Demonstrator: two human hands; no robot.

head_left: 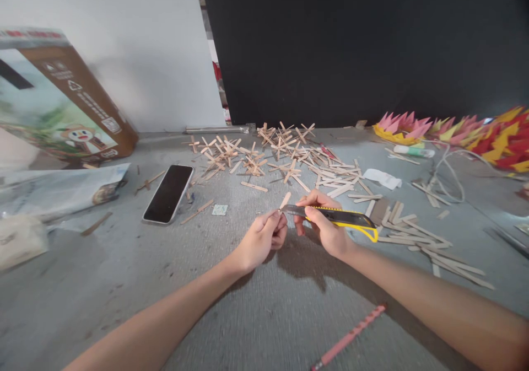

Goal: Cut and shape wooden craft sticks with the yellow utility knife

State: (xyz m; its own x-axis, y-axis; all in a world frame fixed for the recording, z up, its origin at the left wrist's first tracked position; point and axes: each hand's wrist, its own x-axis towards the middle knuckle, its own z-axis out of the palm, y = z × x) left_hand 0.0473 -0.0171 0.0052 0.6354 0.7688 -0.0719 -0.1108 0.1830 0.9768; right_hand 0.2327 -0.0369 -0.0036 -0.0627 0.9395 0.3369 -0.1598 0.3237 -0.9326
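My left hand (264,237) is closed around a small wooden craft stick (285,199), whose rounded end sticks up past the thumb. A yellow and black utility knife (343,217) lies in the grip of my right hand (324,225), thumb along its side. Its bare blade (294,210) points left and meets the stick just above my left thumb; whether it has cut into the wood I cannot tell. Both hands are held above the grey tabletop (248,310). The lower part of the stick is hidden by my left fingers.
Crossed and loose craft sticks (248,159) spread across the back; more sticks (425,244) lie right. At left are a phone (168,194), a plastic bag (61,192) and a printed box (70,101). A pink pencil (349,338) lies in front, folded-paper pieces (403,127) at back right.
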